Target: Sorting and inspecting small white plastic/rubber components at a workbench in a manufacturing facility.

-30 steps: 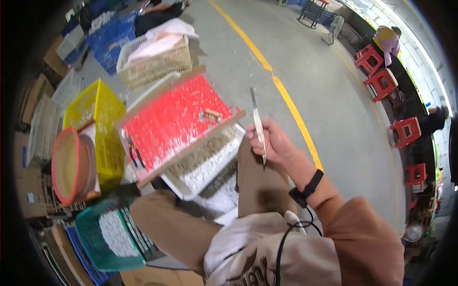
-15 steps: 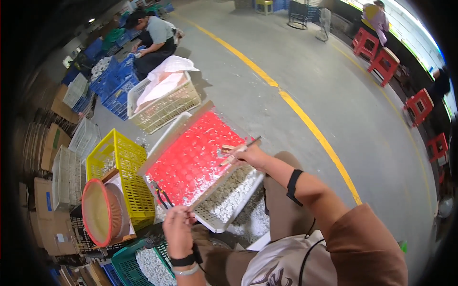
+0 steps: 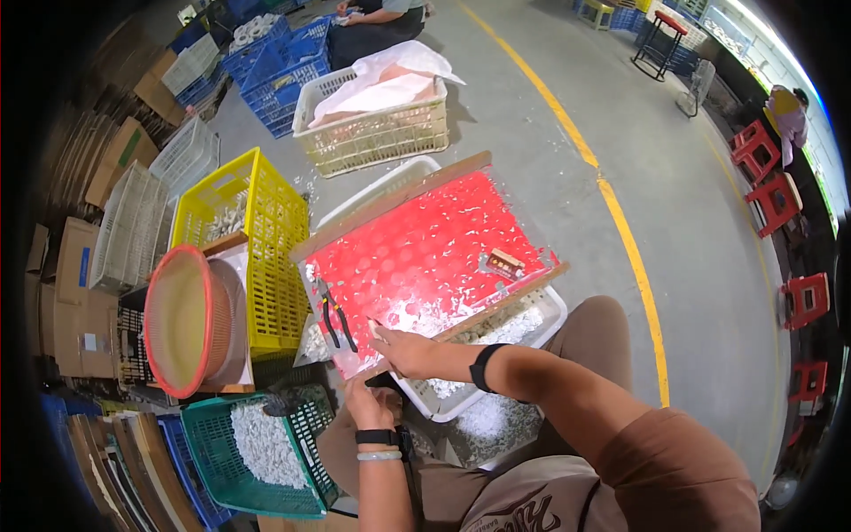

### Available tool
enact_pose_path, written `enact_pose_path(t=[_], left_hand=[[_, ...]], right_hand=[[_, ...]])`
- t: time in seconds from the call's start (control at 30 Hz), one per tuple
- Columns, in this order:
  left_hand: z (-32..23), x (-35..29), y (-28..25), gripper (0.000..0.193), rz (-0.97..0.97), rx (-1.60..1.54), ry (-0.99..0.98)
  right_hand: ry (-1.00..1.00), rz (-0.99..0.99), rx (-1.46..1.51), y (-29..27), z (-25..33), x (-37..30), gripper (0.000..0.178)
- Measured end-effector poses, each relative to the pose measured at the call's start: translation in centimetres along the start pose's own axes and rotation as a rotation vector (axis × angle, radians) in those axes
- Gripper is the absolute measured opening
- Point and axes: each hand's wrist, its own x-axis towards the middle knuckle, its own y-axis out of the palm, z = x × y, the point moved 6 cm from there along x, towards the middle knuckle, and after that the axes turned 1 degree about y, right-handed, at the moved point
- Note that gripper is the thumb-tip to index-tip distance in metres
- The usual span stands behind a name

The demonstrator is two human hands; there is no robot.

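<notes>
- Right hand (image 3: pixel 403 353): over near-left part of red board (image 3: pixel 399 244), back of hand up; fingertips partly hidden, grip cannot tell.
- Small dark-tipped item (image 3: pixel 372 323) at its fingers: too small to identify; held or just lying there, unclear.
- Left hand (image 3: pixel 368 403): just below board's near-left corner, close to right hand; fingers partly hidden, can't tell if together, apart or clamped on anything.
- Pliers (image 3: pixel 335 321): on board's left side, dark and yellow handles toward the hands.
- Small brown block (image 3: pixel 505 262): board's right side, markings blurred.
- White tray (image 3: pixel 434 410): under board, mostly covered by it and the right forearm; contents only partly seen.
- Green basket (image 3: pixel 210 454): lower left, white pieces inside, too small to make out singly.
- Co-worker (image 3: pixel 377 25): cut off by top edge, head out of view.
</notes>
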Motion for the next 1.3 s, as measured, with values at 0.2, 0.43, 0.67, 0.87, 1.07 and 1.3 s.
enact_pose_path(t=[0.2, 0.43, 0.67, 0.87, 1.07, 1.3], left_hand=[[3.6, 2.7, -2.6, 0.021, -0.263, -0.156, -0.268], [6.1, 5.5, -2.2, 0.025, -0.157, -0.152, -0.402], [7.6, 9.1, -4.8, 0.030, -0.037, -0.227, -0.313], [9.1, 9.8, -3.9, 0.030, 0.016, -0.244, -0.287], [11.1, 12.3, -1.6, 0.029, 0.118, -0.344, -0.219], [10.7, 15.4, -3.2, 0.040, 0.140, -0.232, -0.170]], right_hand=[[-0.047, 0.229, -0.445, 4.4, -0.2, 0.5, 0.067], [0.247, -0.010, -0.210, -2.7, -4.6, -5.3, 0.055], [0.452, -0.151, -0.572, -11.5, -12.3, -16.5, 0.030], [0.392, -0.104, -0.676, -11.5, -15.7, -17.4, 0.015], [0.392, -0.131, -0.751, -10.1, -18.5, -17.6, 0.013], [0.298, -0.201, -0.773, -8.6, -19.4, -15.4, 0.012]])
